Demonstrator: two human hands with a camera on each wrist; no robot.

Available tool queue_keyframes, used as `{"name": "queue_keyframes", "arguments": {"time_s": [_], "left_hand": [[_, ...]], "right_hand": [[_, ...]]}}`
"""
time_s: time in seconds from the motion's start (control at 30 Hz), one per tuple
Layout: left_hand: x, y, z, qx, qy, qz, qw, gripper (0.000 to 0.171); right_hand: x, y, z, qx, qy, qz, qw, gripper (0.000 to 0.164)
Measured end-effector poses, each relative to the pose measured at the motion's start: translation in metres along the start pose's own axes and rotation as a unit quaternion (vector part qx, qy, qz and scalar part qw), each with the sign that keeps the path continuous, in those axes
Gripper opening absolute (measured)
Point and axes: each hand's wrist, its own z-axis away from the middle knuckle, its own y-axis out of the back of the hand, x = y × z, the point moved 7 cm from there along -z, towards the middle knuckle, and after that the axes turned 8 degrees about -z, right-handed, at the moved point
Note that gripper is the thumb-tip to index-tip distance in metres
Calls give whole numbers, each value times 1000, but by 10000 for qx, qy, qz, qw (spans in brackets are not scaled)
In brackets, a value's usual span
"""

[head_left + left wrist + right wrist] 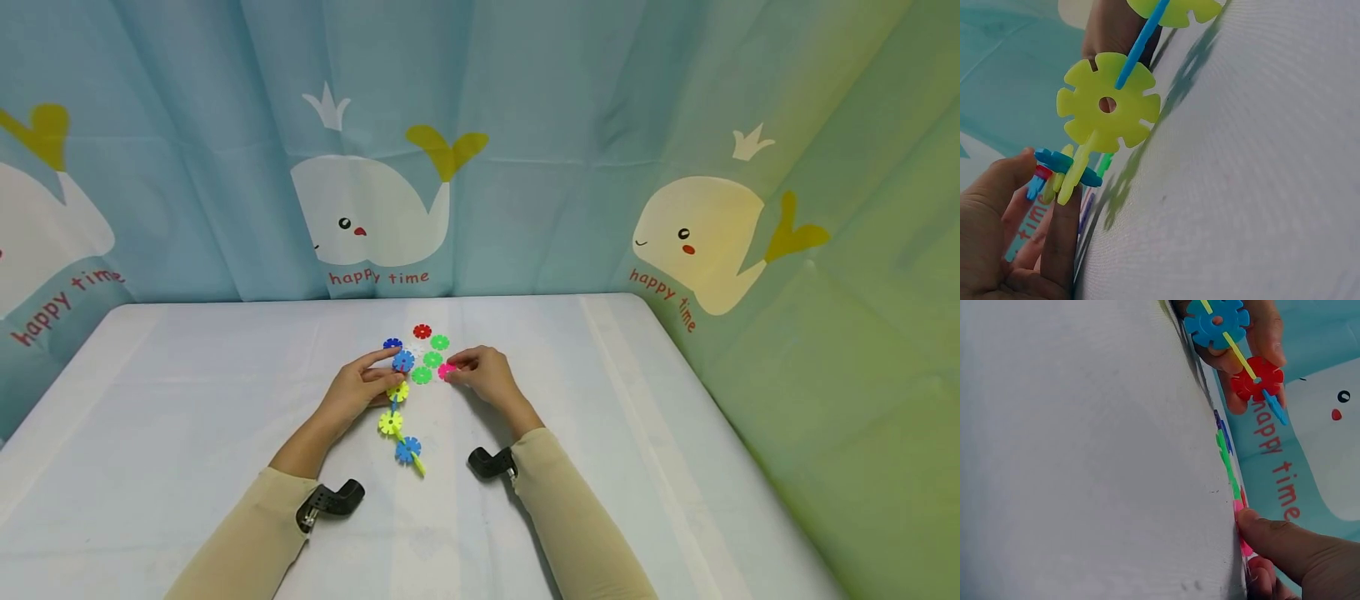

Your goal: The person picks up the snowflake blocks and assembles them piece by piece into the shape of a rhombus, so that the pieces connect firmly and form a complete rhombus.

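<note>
The left hand (pixel 357 387) holds a chain of interlocked yellow, blue and red notched plastic discs (pixel 390 423) by its far end, thumb and fingers pinching it while the rest runs back toward the person over a table with a white cover (pixel 585 475), on which it casts a shadow. The right hand (pixel 487 377) has its thumb and fingers drawn close together, pinching a loose pink notched plastic disc (pixel 445 372) at the table surface. Between the hands and just beyond lie three green notched plastic discs (pixel 432 359), with a red notched plastic disc (pixel 422 331) farther out and a dark blue one (pixel 392 342) by the left fingertips. Behind the table hangs a blue curtain printed with white whales (pixel 540 100).
</note>
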Motion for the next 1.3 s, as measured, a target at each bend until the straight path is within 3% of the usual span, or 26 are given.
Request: {"name": "queue_keyframes", "arguments": {"time_s": [0.67, 1.3], "left_hand": [[-2, -1, -2, -44, 228, -116, 9997, 55], [-5, -3, -4, -29, 288, -220, 9993, 57]], "right_hand": [[2, 0, 9, 321, 717, -706, 9944, 17], [-8, -13, 18, 162, 773, -1024, 9916, 18]]}}
